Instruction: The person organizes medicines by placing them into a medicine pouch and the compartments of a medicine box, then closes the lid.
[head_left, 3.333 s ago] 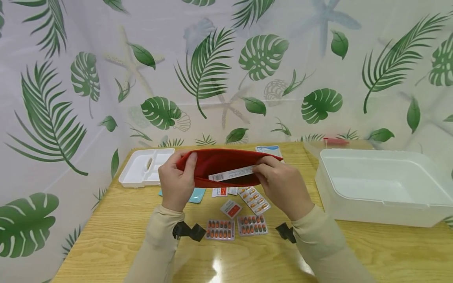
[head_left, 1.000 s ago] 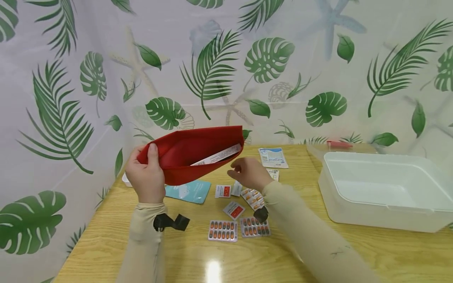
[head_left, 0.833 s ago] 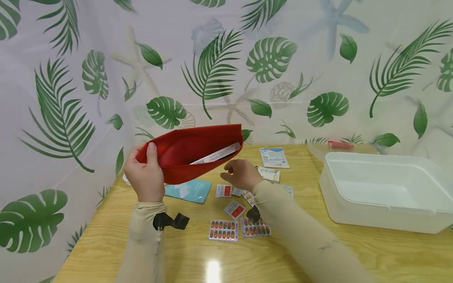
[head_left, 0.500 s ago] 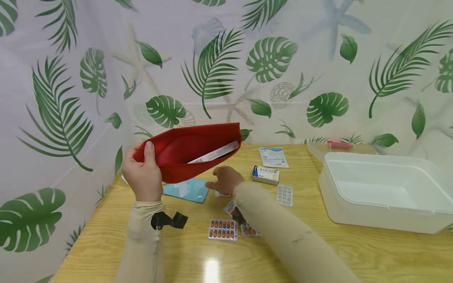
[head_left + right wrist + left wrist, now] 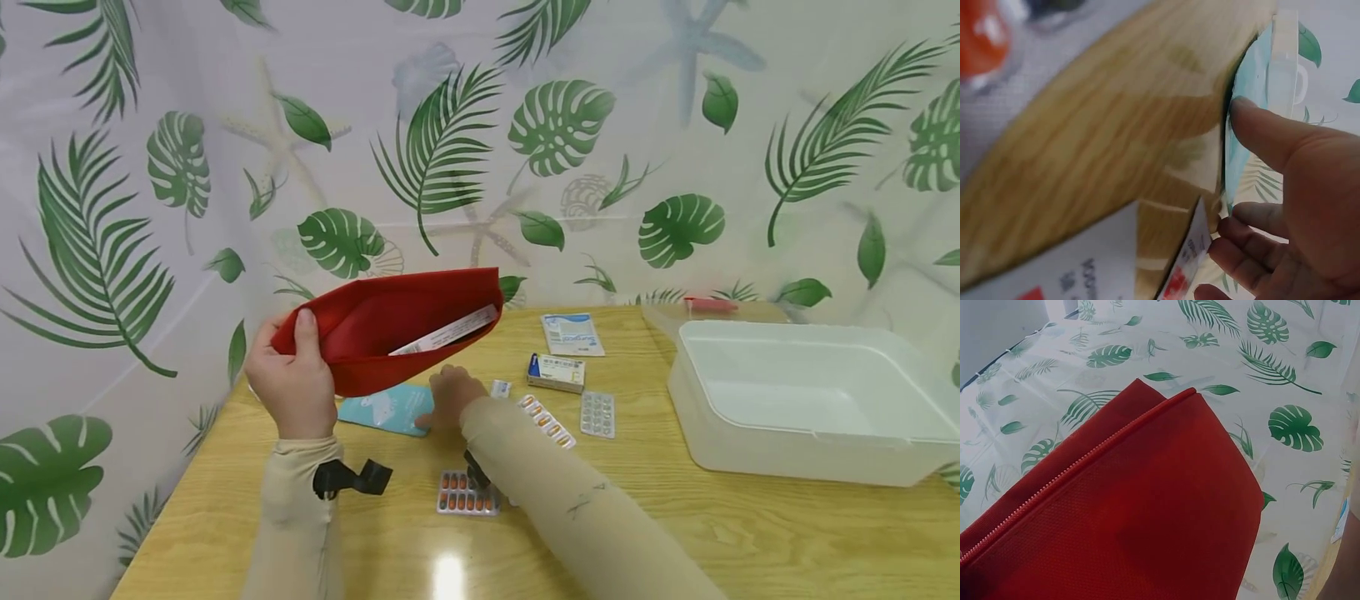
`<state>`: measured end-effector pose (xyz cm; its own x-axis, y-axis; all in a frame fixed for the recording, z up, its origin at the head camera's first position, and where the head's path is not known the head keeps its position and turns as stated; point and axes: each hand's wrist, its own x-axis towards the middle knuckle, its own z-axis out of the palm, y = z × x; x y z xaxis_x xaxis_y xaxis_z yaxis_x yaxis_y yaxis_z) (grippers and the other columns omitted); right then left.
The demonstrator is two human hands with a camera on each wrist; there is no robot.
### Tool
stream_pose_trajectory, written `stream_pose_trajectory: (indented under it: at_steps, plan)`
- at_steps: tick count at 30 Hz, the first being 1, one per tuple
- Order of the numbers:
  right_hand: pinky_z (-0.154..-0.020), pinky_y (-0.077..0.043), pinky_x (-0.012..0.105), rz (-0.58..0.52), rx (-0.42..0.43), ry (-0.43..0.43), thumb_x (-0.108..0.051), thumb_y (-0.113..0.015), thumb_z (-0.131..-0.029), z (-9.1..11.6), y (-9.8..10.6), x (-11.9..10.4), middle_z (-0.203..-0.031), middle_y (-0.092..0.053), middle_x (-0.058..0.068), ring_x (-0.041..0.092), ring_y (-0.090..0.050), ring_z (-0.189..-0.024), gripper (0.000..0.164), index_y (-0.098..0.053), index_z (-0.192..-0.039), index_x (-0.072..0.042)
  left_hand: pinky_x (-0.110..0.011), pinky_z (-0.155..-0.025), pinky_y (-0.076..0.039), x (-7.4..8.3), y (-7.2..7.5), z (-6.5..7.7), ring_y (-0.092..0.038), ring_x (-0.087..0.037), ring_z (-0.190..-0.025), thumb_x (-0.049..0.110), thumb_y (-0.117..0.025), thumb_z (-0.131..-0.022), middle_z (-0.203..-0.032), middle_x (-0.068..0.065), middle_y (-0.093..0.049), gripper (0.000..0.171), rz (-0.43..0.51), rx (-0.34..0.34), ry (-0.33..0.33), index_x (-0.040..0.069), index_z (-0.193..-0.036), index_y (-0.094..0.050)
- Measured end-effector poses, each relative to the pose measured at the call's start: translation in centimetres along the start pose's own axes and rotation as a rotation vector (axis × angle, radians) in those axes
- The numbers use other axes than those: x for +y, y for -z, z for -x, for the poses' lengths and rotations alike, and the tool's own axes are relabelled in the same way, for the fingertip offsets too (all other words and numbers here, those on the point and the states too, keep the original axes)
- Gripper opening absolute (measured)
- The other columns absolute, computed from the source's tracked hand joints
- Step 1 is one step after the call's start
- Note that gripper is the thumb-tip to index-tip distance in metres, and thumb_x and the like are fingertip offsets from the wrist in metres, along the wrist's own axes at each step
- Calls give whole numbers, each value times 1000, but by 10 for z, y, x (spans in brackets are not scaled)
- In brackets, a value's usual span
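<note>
My left hand [image 5: 296, 387] grips the left end of a red zip pouch [image 5: 382, 371], thumb over its rim, and holds it above the table. The pouch's mouth gapes, and a slim white printed box [image 5: 442, 333] lies inside. Its zipper edge runs diagonally in the left wrist view. Below the pouch, my right hand [image 5: 453, 396] is at the right end of a teal flat packet [image 5: 378, 408] on the table. In the right wrist view the thumb touches the packet [image 5: 1250, 94], with the other fingers loosely bent near its lower end. The pouch hides part of the packet.
Capsule blister packs [image 5: 468, 493], an amber-pill blister [image 5: 546, 421] and a silver blister [image 5: 597, 414] lie about. Behind are a white-blue medicine box [image 5: 557, 372] and a Surgicol packet [image 5: 572, 335]. A white plastic tub [image 5: 750, 450] stands right. Red-white sachets [image 5: 1191, 256] lie by my right hand.
My right hand let go of the pouch's right end and moved left over the blisters and sachets to the teal packet. My left hand has carried the pouch left, its mouth still gaping.
</note>
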<state>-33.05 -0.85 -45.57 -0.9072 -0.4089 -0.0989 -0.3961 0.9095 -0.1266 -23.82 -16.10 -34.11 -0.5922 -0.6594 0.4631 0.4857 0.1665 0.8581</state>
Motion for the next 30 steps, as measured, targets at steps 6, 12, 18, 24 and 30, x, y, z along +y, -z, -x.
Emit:
stream_pose_trajectory:
  at_steps: [6, 12, 18, 24, 30]
  plan:
    - [-67, -51, 29, 60, 44, 36, -56, -72, -77, 0, -4, 0, -89, -54, 2, 16, -50, -81, 57, -68, -109, -10, -28, -73, -55, 2, 1, 1, -61, -21, -90, 27, -64, -92, -98, -4, -68, 29, 15, -4, -4, -1, -100, -68]
    - [-59, -47, 28, 2, 86, 35, -50, -78, -73, 0, -4, 0, -75, -53, 1, 15, -49, -70, 48, -62, -90, -8, -28, -73, -56, 2, -1, 3, -62, -20, -89, 27, -64, -92, -98, -5, -68, 29, 19, -11, -16, -1, -100, -68]
    - [-64, -49, 26, -143, 96, 7, -38, -84, -72, 2, -5, -1, -78, -61, -1, 13, -55, -68, 45, -61, -96, -8, -28, -72, -56, 2, -2, 4, -62, -20, -89, 27, -64, -93, -98, -4, -68, 29, 18, -22, -11, 0, -99, -67]
    - [-78, -52, 27, -138, 93, 8, -35, -85, -71, 0, -4, -4, -95, -67, 2, 13, -60, -80, 55, -63, -112, -5, -27, -72, -56, 2, -1, 3, -62, -20, -88, 29, -64, -93, -98, -3, -69, 30, 12, -30, -22, 0, -99, -67]
    - [-61, -42, 24, -207, 73, 52, -26, -74, -82, -2, -2, 1, -71, -51, -2, 12, -48, -65, 23, -60, -86, -8, -27, -73, -56, 2, -2, 1, -62, -19, -88, 29, -64, -93, -97, -3, -69, 30, 12, -33, -36, -1, -99, -67]
